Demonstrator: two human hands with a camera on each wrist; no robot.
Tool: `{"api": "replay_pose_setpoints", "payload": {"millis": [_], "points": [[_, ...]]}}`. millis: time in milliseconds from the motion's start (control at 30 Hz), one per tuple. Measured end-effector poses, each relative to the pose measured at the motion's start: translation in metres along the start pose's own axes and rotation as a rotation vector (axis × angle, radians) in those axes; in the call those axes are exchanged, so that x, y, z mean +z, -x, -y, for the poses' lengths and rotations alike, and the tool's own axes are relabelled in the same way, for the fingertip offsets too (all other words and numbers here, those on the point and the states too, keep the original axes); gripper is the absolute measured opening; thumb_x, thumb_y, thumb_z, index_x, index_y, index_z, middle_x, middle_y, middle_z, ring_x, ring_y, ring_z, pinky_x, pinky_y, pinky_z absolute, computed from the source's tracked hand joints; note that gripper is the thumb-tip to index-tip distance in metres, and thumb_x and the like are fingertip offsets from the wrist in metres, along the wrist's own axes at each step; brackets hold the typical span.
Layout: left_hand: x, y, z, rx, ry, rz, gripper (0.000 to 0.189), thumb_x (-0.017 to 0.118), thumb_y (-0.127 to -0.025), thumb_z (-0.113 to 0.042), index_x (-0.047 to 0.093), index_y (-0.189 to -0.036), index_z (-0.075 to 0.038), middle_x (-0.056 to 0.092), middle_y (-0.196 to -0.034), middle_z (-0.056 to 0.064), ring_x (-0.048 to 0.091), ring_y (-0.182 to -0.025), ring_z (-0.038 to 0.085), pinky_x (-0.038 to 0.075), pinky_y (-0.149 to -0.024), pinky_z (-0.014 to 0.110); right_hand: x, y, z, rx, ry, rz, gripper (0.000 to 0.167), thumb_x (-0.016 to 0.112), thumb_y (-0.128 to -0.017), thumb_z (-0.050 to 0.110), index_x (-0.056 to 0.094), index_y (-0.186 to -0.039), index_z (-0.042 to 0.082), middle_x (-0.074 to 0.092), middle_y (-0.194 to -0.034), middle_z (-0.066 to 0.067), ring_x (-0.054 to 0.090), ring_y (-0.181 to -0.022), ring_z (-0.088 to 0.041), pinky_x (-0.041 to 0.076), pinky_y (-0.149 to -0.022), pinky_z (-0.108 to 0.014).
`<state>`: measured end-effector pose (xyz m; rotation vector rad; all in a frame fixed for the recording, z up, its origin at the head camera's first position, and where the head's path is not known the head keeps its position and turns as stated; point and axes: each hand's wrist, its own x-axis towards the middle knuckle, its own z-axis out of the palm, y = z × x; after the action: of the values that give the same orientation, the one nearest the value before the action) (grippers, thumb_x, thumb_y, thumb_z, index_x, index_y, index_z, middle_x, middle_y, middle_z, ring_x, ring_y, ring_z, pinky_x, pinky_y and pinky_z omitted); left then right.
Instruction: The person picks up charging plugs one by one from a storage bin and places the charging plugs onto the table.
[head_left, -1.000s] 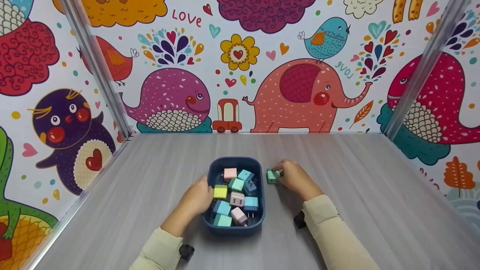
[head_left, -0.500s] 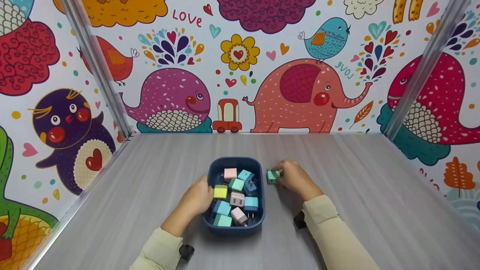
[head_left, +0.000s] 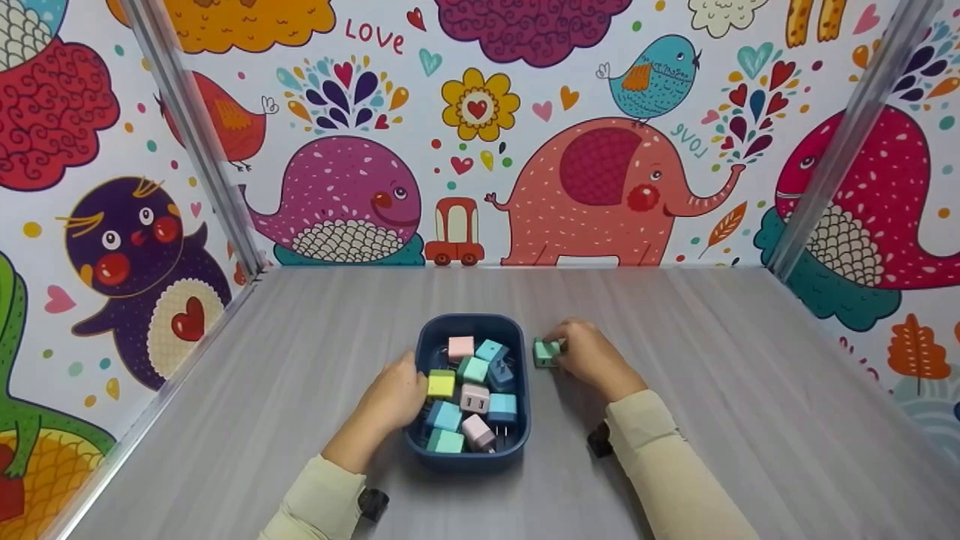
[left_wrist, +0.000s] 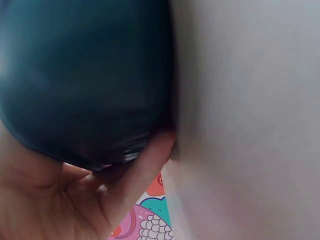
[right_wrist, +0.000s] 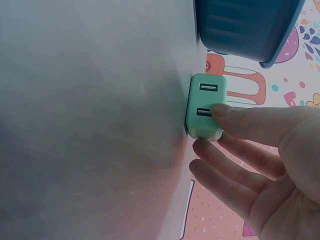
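Note:
My left hand (head_left: 395, 390) grips the left wall of a dark blue plastic bin (head_left: 472, 460), with fingertips at its rim. In the left wrist view the bin (left_wrist: 85, 75) hides part of that hand (left_wrist: 75, 205), and one finger lies along its outside, close to the table. Several plug-in USB chargers fill the bin, among them a yellow one (head_left: 440, 384) and a pink one (head_left: 460, 348). To the right of the bin, my right hand (head_left: 592, 358) pinches a green USB charger (right_wrist: 206, 102) on the table. Its two USB ports face the right wrist camera, and the thumb overlaps the lower port.
The grey wood-grain table (head_left: 315, 315) extends around the bin. Walls printed with cartoon animals (head_left: 600, 202) enclose the back and sides, and metal posts (head_left: 202, 142) rise at the back corners.

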<state>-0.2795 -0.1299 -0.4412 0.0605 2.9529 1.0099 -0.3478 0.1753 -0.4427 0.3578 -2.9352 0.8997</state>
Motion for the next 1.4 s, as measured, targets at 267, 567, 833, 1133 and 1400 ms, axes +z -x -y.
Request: {"api": "replay_pose_setpoints", "payload": {"millis": [267, 567, 833, 1133, 1400], "points": [[0.000, 0.000, 0.000, 0.004, 0.007, 0.004, 0.053, 0.048, -0.111, -0.013, 0.039, -0.155, 0.014, 0.052, -0.153, 0.033, 0.057, -0.137, 0.045, 0.046, -0.111, 0.061, 0.000, 0.000, -0.001, 0.008, -0.019, 0.004, 0.035, 0.071, -0.088, -0.016, 0.081, -0.117, 0.001, 0.071, -0.119, -0.014, 0.070, -0.102, -0.030, 0.063, -0.087, -0.042], [0.000, 0.001, 0.000, 0.014, 0.016, -0.006, 0.052, 0.048, -0.110, -0.013, 0.041, -0.154, 0.015, 0.055, -0.151, 0.032, 0.059, -0.136, 0.043, 0.047, -0.110, 0.060, -0.001, 0.002, 0.000, -0.014, -0.022, -0.005, 0.034, 0.071, -0.087, -0.017, 0.081, -0.115, 0.000, 0.071, -0.121, -0.015, 0.070, -0.101, -0.030, 0.064, -0.082, -0.040], [-0.002, 0.000, -0.001, 0.021, 0.018, -0.001, 0.051, 0.048, -0.110, -0.012, 0.042, -0.153, 0.015, 0.055, -0.150, 0.032, 0.058, -0.136, 0.044, 0.047, -0.111, 0.060, -0.009, 0.002, 0.009, 0.003, 0.007, -0.012, 0.033, 0.074, -0.091, -0.010, 0.080, -0.121, 0.002, 0.071, -0.123, -0.015, 0.070, -0.110, -0.032, 0.062, -0.093, -0.044], [0.000, 0.000, 0.000, 0.018, 0.021, -0.006, 0.047, 0.049, -0.110, -0.012, 0.046, -0.151, 0.011, 0.061, -0.144, 0.029, 0.064, -0.129, 0.041, 0.050, -0.108, 0.060, -0.026, 0.010, 0.031, -0.089, 0.058, -0.070, 0.033, 0.082, -0.092, 0.004, 0.078, -0.125, 0.002, 0.069, -0.127, -0.016, 0.071, -0.116, -0.035, 0.060, -0.096, -0.046], [0.000, 0.000, 0.001, 0.010, 0.013, -0.007, 0.047, 0.049, -0.110, -0.013, 0.048, -0.150, 0.011, 0.063, -0.141, 0.029, 0.065, -0.126, 0.040, 0.051, -0.106, 0.060, -0.034, 0.021, 0.058, -0.170, 0.106, -0.112, 0.031, 0.085, -0.091, 0.011, 0.080, -0.122, 0.005, 0.071, -0.122, -0.014, 0.071, -0.112, -0.030, 0.061, -0.094, -0.043]]}}
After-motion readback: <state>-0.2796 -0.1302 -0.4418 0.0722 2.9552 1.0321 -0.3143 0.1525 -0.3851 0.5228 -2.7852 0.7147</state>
